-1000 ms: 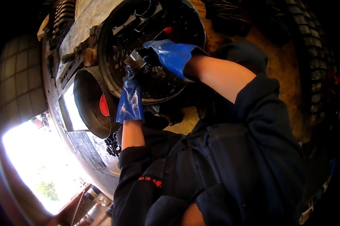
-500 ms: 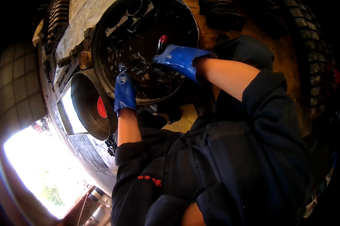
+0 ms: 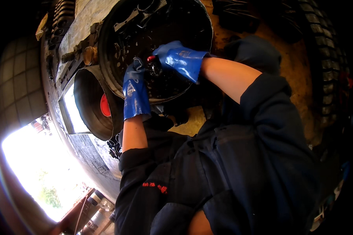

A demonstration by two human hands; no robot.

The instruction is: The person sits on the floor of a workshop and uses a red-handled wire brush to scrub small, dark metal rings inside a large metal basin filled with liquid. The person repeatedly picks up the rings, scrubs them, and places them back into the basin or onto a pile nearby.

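Both hands wear blue rubber gloves and work inside a big round black drum (image 3: 184, 23), a greasy wheel hub part mounted on the underside of a vehicle. The left hand (image 3: 135, 92) reaches up from the lower rim of the drum, its fingers curled toward a small dark greasy part (image 3: 155, 68) near the drum's middle; whether those fingers actually clamp it cannot be told, since grease and shadow hide the contact. The right hand (image 3: 180, 58) comes in from the right side of the drum, bare forearm behind it, and closes around the same dark part, with a small red tip (image 3: 150, 58) showing just beside its fingertips. The dark part thus sits between the two hands, the left hand just below and left of it, the right hand just right of it.

Beside the drum's lower left rim hangs a second dark round shell (image 3: 92, 105) with a red disc (image 3: 105, 105) inside. A knobbly tyre (image 3: 325, 58) stands at the right, well apart from the hands. The person's dark blue overall (image 3: 231, 180) fills the lower part of the view.
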